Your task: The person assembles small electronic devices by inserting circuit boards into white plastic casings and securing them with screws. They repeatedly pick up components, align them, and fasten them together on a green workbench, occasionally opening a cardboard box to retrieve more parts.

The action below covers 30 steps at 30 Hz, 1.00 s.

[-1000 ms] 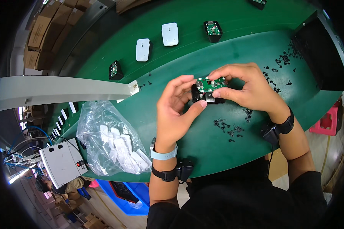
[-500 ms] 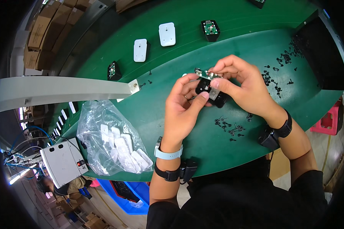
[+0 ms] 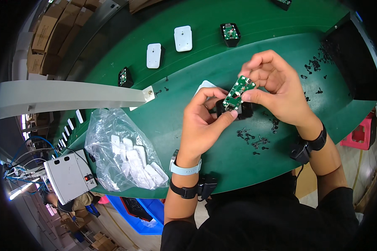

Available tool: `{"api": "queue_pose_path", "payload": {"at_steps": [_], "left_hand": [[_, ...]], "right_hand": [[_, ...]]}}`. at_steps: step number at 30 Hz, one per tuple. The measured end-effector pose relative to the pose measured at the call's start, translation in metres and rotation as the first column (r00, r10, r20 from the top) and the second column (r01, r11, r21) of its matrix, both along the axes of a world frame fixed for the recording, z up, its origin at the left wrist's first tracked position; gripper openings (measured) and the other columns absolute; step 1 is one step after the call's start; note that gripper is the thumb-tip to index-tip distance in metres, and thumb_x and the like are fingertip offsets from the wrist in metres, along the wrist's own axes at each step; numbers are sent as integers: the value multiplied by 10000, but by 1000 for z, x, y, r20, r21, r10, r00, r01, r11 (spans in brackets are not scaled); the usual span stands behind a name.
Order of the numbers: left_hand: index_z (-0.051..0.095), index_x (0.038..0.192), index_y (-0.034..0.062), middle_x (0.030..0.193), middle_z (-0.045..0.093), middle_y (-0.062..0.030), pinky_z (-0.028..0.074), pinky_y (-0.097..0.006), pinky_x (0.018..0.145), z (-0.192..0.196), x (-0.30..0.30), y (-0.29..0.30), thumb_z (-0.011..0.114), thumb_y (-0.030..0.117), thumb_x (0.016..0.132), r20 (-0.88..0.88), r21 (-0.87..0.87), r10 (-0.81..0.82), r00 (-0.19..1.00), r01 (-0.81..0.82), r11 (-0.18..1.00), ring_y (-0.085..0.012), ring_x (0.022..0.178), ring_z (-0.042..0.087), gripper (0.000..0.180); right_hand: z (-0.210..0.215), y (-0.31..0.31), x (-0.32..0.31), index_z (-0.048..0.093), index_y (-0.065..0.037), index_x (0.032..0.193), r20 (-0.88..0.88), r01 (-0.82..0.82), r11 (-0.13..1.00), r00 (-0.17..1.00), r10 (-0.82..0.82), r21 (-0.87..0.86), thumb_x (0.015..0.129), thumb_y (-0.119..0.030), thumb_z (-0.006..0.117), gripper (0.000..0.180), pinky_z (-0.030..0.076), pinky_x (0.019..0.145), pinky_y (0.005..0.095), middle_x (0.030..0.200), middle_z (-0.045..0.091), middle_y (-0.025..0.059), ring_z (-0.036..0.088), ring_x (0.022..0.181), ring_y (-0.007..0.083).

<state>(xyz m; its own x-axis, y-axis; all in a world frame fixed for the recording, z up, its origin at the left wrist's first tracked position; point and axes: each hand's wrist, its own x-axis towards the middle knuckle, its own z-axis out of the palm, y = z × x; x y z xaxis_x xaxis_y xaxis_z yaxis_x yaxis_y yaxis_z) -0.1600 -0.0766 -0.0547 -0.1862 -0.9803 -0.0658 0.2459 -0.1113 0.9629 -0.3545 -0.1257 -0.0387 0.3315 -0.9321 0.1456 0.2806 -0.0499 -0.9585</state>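
Note:
A small green circuit board (image 3: pixel 238 93) is pinched in my right hand (image 3: pixel 276 90), tilted above a black plastic housing (image 3: pixel 246 111). My left hand (image 3: pixel 203 121) is closed round the left side of this housing, its thumb near the board's lower end. The board covers much of the housing's inside. Just beyond my left fingers, a white cover (image 3: pixel 204 86) lies on the green table, partly hidden. Several black screws (image 3: pixel 255 140) are scattered on the near side of my hands.
White-covered units (image 3: pixel 183 38) and open black housings with boards (image 3: pixel 231 33) stand on the green belt beyond. A clear bag of white covers (image 3: pixel 134 157) lies left, below a grey metal arm (image 3: pixel 75 101). More screws (image 3: pixel 316 62) spill from a black bin (image 3: pixel 356 62) at right.
My right hand has lifted and turned the circuit board, so its green component side now shows above the housing. More of the white cover beyond my left hand is visible.

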Motion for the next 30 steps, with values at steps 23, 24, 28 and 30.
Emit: {"api": "queue_pose_path", "payload": {"at_steps": [23, 24, 28, 30], "left_hand": [[565, 1300, 3, 1222, 527, -42, 533, -270, 827, 0, 1, 1, 656, -121, 827, -138, 180, -284, 949, 306, 935, -155, 1111, 561, 497], [570, 1300, 8, 1217, 522, -42, 528, -266, 824, -2, 1, 2, 647, -131, 818, -134, 157, -269, 954, 289, 944, -155, 1116, 557, 508], [573, 1334, 28, 1198, 487, -32, 500, -241, 827, -7, 4, 1, 584, -180, 760, -86, 36, -142, 986, 145, 989, -140, 1134, 526, 610], [559, 1363, 31, 1191, 466, -27, 487, -229, 831, -12, 3, 0, 556, -191, 734, -52, -5, -71, 996, 71, 997, -134, 1140, 506, 666]], "right_hand": [[7, -7, -13, 634, 35, 1060, 17, -192, 922, 980, 198, 337, 873, -10, 712, 208, 532, 634, 215, 893, 685, 60, 648, 739, 82], [7, -7, -14, 639, 32, 1051, -15, -161, 926, 984, 177, 342, 871, -17, 717, 203, 524, 625, 211, 888, 685, 55, 643, 727, 80], [11, -9, -15, 664, 12, 1010, -177, -56, 937, 976, 124, 345, 866, -52, 736, 173, 481, 584, 191, 862, 687, 32, 620, 680, 70], [12, -8, -14, 683, -8, 986, -217, -45, 938, 968, 126, 344, 871, -91, 746, 156, 455, 605, 185, 852, 690, 13, 610, 696, 64]]}}
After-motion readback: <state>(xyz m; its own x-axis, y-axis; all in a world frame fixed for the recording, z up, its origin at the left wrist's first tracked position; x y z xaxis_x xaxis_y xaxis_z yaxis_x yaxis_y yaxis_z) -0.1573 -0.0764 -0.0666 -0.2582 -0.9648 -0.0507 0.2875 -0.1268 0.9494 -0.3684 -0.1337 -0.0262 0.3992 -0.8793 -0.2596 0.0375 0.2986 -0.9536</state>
